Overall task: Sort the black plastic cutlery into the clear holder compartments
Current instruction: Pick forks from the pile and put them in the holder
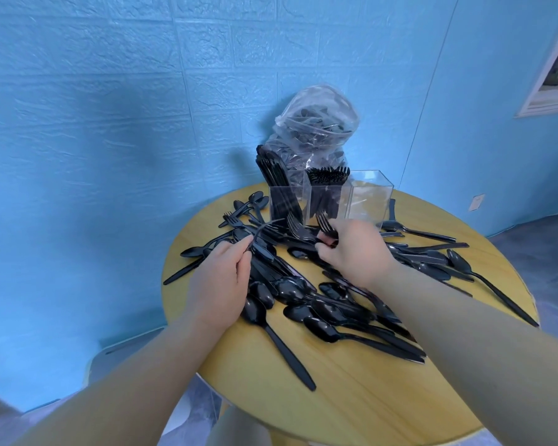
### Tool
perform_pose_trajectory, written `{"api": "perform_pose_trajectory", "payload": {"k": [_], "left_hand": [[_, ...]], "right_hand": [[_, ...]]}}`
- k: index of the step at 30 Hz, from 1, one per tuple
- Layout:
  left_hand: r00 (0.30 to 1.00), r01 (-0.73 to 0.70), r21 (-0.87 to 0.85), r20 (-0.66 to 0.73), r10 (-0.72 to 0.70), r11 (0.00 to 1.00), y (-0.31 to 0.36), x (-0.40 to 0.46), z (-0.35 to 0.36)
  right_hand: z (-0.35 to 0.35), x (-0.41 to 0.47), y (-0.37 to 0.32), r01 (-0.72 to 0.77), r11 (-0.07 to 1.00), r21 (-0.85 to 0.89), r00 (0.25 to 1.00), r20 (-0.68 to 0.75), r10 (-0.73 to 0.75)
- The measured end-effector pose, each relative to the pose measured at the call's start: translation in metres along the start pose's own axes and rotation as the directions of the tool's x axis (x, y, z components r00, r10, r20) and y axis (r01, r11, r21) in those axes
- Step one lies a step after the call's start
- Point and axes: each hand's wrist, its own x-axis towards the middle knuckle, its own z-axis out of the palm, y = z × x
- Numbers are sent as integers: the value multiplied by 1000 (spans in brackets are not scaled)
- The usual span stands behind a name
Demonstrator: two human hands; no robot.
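A heap of black plastic cutlery (306, 300) covers the round wooden table (351, 397): spoons, forks and knives mixed. Behind it stands the clear holder (369, 201) with three compartments: knives fill the left one, forks the middle one, and the right one looks empty. My left hand (219, 281) pinches the handle of a black fork (264, 225) lifted over the heap. My right hand (355, 252) grips a small bunch of forks (324, 226) just in front of the holder, tines pointing up.
A clear plastic bag (316, 130) stuffed with more black cutlery leans against the blue wall behind the holder. Loose spoons and knives (438, 255) spread to the table's right edge. The near part of the tabletop is bare wood.
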Motion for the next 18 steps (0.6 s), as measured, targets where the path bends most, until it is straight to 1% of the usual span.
{"api": "perform_pose_trajectory", "payload": {"k": [2, 4, 7, 8, 10, 12, 15, 18], "left_hand": [[1000, -7, 3, -13, 7, 1000, 4, 1, -3], [999, -19, -14, -27, 19, 1000, 13, 6, -7], [998, -54, -22, -14, 54, 998, 31, 17, -9], [998, -57, -19, -3, 57, 998, 38, 21, -9], [998, -55, -23, 29, 56, 998, 51, 30, -8], [995, -58, -34, 75, 60, 998, 68, 35, -6], [988, -94, -58, 121, 101, 994, 93, 38, 1], [970, -128, -67, 198, 139, 989, 111, 35, 9]], "right_hand": [[-12, 0, -3, -14, 994, 110, 999, -28, 18], [-23, 0, -3, -58, 982, 179, 997, -45, 67], [-35, 0, 4, -142, 928, 343, 984, -54, 170], [-38, -1, 6, -172, 893, 416, 977, -42, 208], [-45, -3, 10, -260, 779, 570, 954, 25, 300], [-54, -8, 11, -313, 671, 672, 930, 72, 362], [-66, -15, 10, -293, 587, 755, 925, 69, 373], [-71, -22, 9, -285, 503, 816, 919, 82, 387]]}}
